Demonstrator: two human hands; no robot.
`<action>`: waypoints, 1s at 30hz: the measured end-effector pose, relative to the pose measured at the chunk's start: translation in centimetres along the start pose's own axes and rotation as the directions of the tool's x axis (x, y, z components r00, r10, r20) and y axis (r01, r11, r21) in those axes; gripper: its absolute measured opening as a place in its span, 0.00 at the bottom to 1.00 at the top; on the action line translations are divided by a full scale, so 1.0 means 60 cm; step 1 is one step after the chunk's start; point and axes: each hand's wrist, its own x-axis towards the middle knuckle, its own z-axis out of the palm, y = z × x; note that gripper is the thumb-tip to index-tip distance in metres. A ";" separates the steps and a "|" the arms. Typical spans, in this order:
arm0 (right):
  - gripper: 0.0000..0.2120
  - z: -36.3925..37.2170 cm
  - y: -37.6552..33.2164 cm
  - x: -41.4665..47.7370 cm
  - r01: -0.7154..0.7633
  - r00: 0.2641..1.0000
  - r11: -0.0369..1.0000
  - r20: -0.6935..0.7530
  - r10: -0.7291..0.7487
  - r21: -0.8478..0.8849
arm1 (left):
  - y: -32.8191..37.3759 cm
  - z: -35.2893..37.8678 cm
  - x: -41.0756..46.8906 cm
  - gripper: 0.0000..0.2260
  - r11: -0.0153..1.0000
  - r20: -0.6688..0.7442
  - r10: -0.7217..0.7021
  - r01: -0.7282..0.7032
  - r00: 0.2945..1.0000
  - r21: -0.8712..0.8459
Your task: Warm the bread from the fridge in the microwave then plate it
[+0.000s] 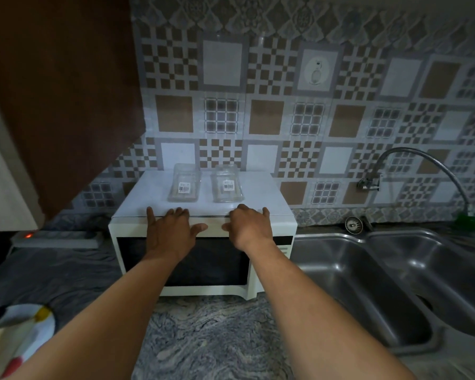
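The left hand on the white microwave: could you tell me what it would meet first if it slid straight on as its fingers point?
Likely the left clear plastic container with a barcode label, lying on the white microwave top beyond the left hand; depth is unclear.

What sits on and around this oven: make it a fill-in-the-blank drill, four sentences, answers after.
1. The left hand and right hand rest on the top front edge of the white ____.
2. On top of the microwave stand ____ clear containers with barcode labels.
3. The microwave's door is ____, not open.
4. The steel sink lies to the microwave's ____.

Missing words: microwave; two; closed; right.
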 end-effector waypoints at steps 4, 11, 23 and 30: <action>0.13 0.004 0.006 0.001 0.026 0.999 1.000 -0.027 -0.026 -0.010 | 0.001 -0.001 0.000 0.31 1.000 -0.018 0.001 -0.001 1.000 -0.006; 0.19 0.021 0.023 0.002 0.092 0.995 0.995 -0.039 -0.093 -0.036 | 0.001 0.000 -0.004 0.31 1.000 -0.031 0.006 -0.007 1.000 -0.029; 0.15 0.033 0.017 -0.003 0.059 0.997 0.998 -0.056 -0.060 -0.020 | 0.007 0.007 -0.009 0.28 1.000 -0.065 -0.025 0.023 0.998 -0.021; 0.25 -0.008 0.019 -0.103 0.061 0.998 0.919 -0.007 -0.063 0.390 | 0.022 0.023 -0.108 0.38 0.933 -0.113 0.034 -0.072 0.993 -0.353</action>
